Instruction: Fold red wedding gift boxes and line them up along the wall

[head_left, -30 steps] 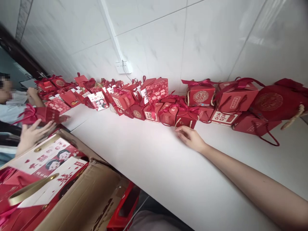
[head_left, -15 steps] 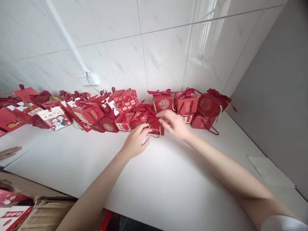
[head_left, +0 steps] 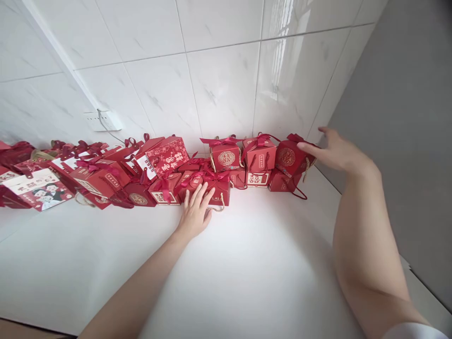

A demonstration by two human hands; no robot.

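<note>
A long row of red gift boxes with ribbons stands on a white table [head_left: 247, 263] against the tiled wall. My left hand [head_left: 195, 212] lies flat, fingers apart, against the front of a small red box with a rope handle [head_left: 219, 187] in the middle of the row. My right hand [head_left: 335, 149] is stretched out, fingers extended, touching the top right of the last red box [head_left: 288, 159] at the right end, close to the grey side wall.
A white-fronted box with cartoon figures [head_left: 39, 192] lies at the left of the row. A wall socket [head_left: 104, 121] with a cable sits above the boxes. The grey wall [head_left: 399, 117] closes off the right side.
My view has swung right and lost the cardboard carton and the other person. My left hand came onto the middle box; my right hand moved from the middle to the rightmost box.
</note>
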